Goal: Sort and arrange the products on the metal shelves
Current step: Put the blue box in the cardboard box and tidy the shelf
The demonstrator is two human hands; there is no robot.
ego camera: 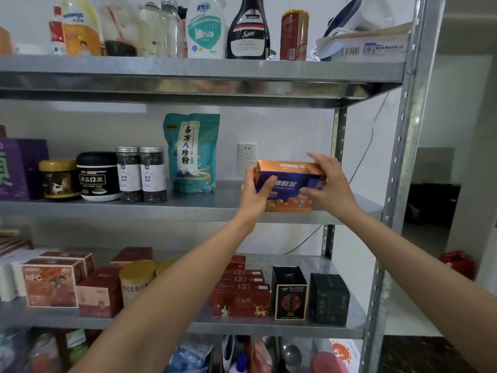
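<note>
An orange and blue box (291, 181) stands at the right end of the middle metal shelf (188, 208). My left hand (255, 193) grips its left end, thumb across the front face. My right hand (329, 184) holds its right end, fingers over the top edge. The box tilts slightly, and its base is at the shelf surface near the front edge. To its left on the same shelf stand a teal pouch (192, 153), two clear jars (141, 175), a black and white tub (98, 176) and a gold-lidded jar (59, 179).
The top shelf holds bottles (248, 28), a red can (294, 35) and a cardboard box (371, 44). The lower shelf carries red boxes (240, 294), black boxes (290, 293) and gold-lidded tins (137, 281). A steel upright (403, 157) bounds the right side. A wall socket (247, 153) sits behind the box.
</note>
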